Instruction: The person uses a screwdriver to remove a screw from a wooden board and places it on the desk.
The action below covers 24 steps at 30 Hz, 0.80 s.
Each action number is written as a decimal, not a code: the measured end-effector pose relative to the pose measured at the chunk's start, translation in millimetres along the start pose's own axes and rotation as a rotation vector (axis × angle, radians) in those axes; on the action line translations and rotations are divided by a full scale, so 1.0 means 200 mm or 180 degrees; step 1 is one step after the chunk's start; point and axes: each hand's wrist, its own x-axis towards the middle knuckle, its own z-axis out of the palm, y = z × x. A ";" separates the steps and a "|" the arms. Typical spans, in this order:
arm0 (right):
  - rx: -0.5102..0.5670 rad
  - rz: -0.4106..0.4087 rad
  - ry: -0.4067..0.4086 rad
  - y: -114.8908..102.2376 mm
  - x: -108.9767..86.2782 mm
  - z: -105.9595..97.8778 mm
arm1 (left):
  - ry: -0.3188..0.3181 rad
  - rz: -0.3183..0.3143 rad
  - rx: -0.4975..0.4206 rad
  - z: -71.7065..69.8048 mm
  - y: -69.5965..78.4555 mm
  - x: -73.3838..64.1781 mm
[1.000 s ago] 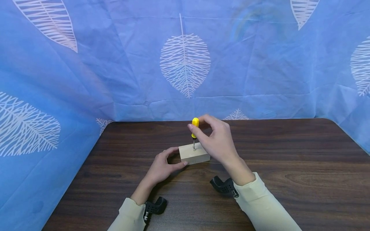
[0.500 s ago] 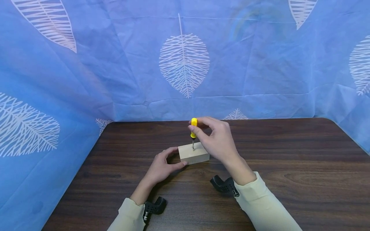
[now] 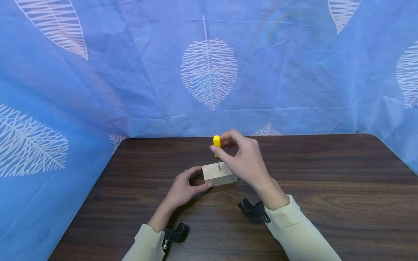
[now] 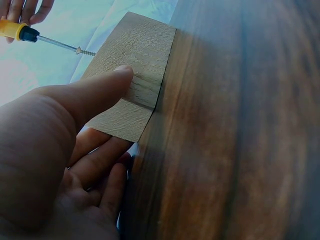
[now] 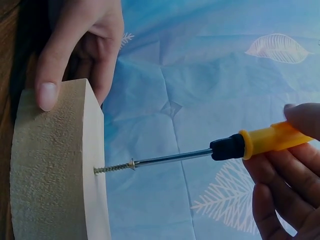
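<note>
A pale wooden block [image 3: 219, 177] lies on the dark table. My left hand [image 3: 184, 186] grips its left end, thumb on the near side and fingers on the far side. From the block's top face stands a screw [image 5: 114, 168], its tip in the wood and much of its thread showing. The screwdriver [image 5: 272, 140], with a yellow handle, black collar and thin metal shaft, meets the screw head. My right hand [image 3: 246, 156] pinches the handle between thumb and fingers above the block. In the left wrist view, the screwdriver [image 4: 12, 30] shows at the upper left.
The brown wood-grain table [image 3: 326, 188] spreads around the block. Behind it hangs a blue cloth [image 3: 277, 72] with white leaf prints. A black wrist mount [image 3: 176, 232] sits at the left cuff, another black mount [image 3: 251, 208] at the right cuff.
The right fingers have shifted on the screwdriver handle, and its top leans slightly further left. The left hand and the block stay in place.
</note>
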 end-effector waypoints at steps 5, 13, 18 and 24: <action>-0.0112 -0.0154 0.0041 -0.01 0.00 -0.01 | -0.0007 -0.0026 -0.0025 0.00 0.00 0.00; -0.0152 -0.0219 0.0001 0.00 0.00 0.00 | 0.0001 -0.0043 -0.0009 0.00 0.00 0.00; -0.0119 -0.0153 -0.0053 0.00 0.00 -0.01 | -0.0011 -0.0059 -0.0016 0.00 0.01 -0.01; -0.0007 -0.0009 -0.0079 0.00 0.00 -0.02 | 0.0001 -0.0036 -0.0005 0.00 0.01 -0.01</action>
